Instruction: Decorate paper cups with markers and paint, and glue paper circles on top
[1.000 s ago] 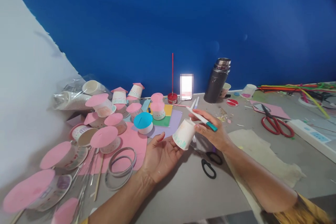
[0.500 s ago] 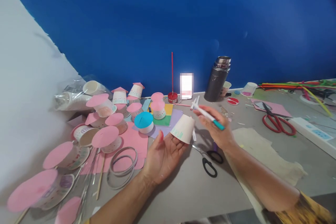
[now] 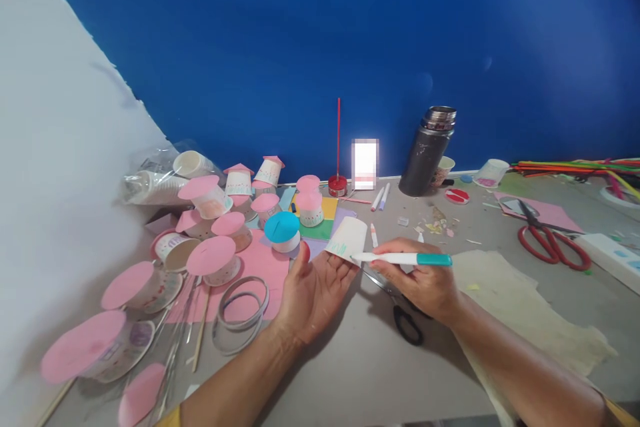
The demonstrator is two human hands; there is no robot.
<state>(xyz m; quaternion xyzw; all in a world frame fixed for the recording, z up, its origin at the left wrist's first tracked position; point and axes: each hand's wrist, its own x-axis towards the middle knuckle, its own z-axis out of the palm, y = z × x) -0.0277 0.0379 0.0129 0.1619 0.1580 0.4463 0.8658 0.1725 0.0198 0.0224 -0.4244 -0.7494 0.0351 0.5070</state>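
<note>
My left hand (image 3: 313,290) is palm up and holds a small white paper cup (image 3: 349,238) on its side at the fingertips; green marks show near the cup's rim. My right hand (image 3: 425,283) grips a white marker with a teal end (image 3: 403,258), held level, its tip touching the cup's rim edge. Black-handled scissors (image 3: 405,323) lie on the grey table (image 3: 360,360) just under my right hand.
Many paper cups capped with pink paper discs (image 3: 213,255) crowd the left side, one with a blue disc (image 3: 281,227). Metal rings (image 3: 241,303), coloured paper sheets, a dark flask (image 3: 427,150), red scissors (image 3: 547,243), pipe cleaners (image 3: 575,165) and a beige cloth (image 3: 525,320) lie around.
My right hand has come down and turned the marker level, bringing its tip to the cup's rim. The left hand kept the cup, tilting it slightly. The view shifted a little.
</note>
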